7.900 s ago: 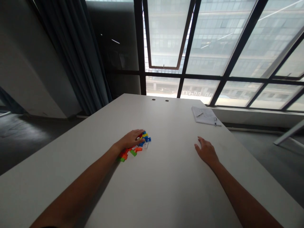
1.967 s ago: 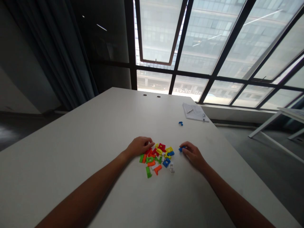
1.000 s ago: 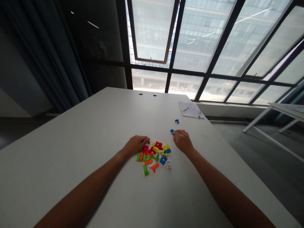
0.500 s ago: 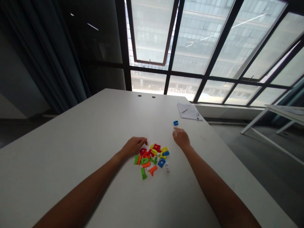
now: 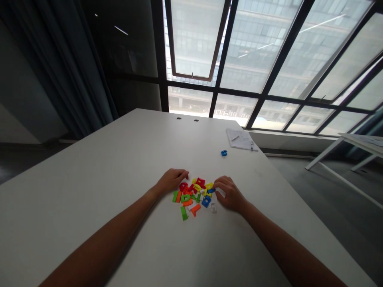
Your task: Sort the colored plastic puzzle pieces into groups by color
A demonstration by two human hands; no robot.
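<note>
A small heap of coloured plastic pieces (image 5: 195,195) lies on the white table (image 5: 125,167) in front of me: red, yellow, green, orange, blue and a clear one. My left hand (image 5: 170,180) rests with curled fingers on the heap's left edge, touching a red piece. My right hand (image 5: 229,192) is at the heap's right edge, its fingers curled onto a blue piece (image 5: 211,190). Further away towards the right lie separate blue pieces (image 5: 224,153), close together.
A paper pad with a pen (image 5: 241,139) lies at the table's far right corner. Two cable holes (image 5: 187,118) sit near the far edge. Large windows stand behind; a second white table (image 5: 356,143) is on the right.
My right hand carried a blue piece from the heap out to the other blue piece, let it go, and has come back to the heap's right edge. The left hand stayed put.
</note>
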